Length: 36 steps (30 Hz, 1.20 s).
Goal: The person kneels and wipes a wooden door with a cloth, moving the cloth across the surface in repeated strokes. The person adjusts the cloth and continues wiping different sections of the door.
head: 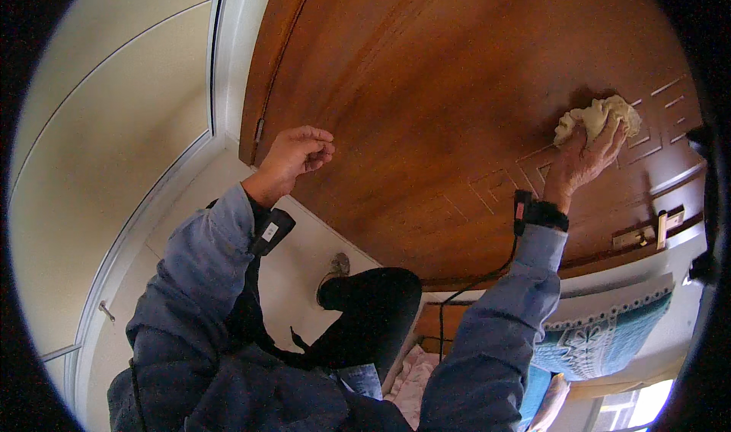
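Note:
A brown wooden door (422, 106) with a carved line pattern fills the upper part of the head view. My right hand (585, 152) presses a crumpled pale yellow cloth (599, 118) against it, over the grooves on the right side. My left hand (300, 155) hangs in front of the door near its hinge edge, holding nothing that I can see. Its fingers are bent and drawn together, thumb close to the fingertips. Black straps with small devices sit on both wrists.
A door handle and lock plate (662, 229) stick out at the right. Pale wall panels (131, 101) with a white frame rise at the left. Below lie a light floor (297, 272) and my shoe (340, 265). A blue patterned cloth (605, 335) hangs at the lower right. A cable (477, 280) runs from the right wrist.

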Each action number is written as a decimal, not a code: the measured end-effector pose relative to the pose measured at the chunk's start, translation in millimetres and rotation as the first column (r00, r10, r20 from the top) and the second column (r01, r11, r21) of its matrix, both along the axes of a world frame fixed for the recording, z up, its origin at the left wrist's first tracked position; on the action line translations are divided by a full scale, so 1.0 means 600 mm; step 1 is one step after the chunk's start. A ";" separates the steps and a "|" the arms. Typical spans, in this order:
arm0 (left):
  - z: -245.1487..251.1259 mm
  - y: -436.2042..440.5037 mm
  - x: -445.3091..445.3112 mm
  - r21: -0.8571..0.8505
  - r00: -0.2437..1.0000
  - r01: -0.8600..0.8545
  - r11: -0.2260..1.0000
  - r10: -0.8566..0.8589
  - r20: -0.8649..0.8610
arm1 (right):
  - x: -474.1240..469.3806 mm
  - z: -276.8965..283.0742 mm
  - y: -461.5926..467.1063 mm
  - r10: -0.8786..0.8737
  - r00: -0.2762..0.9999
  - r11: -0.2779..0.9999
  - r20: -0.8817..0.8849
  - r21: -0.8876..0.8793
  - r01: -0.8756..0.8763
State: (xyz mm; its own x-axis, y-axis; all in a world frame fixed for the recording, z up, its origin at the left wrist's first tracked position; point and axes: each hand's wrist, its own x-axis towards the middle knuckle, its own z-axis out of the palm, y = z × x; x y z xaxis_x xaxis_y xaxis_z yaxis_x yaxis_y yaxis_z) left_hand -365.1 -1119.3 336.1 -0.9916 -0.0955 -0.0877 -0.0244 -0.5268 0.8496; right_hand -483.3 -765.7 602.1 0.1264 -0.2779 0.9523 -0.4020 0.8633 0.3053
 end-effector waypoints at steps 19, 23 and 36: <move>0.013 -0.018 0.013 0.060 1.000 -0.023 0.998 0.023 -0.010 | -0.028 0.067 -0.058 -0.045 0.984 0.971 -0.171 0.225 0.084; 0.009 -0.020 0.006 0.035 0.998 0.001 0.999 0.001 -0.055 | -0.058 0.021 -0.124 -0.118 0.985 0.960 0.129 0.267 0.080; 0.005 -0.031 0.024 0.092 0.996 -0.089 0.992 0.087 0.021 | -0.034 0.037 -0.124 0.468 0.754 0.851 0.460 -0.005 -0.525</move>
State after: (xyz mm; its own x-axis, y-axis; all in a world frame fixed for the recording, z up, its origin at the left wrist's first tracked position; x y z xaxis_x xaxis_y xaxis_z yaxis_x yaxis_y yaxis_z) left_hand -350.7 -1137.7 339.0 -0.9780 -0.1728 -0.1166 0.0116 -0.6037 0.7971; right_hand -503.8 -840.0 624.1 -0.1344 -0.4037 0.9050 -0.8768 0.4739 0.0812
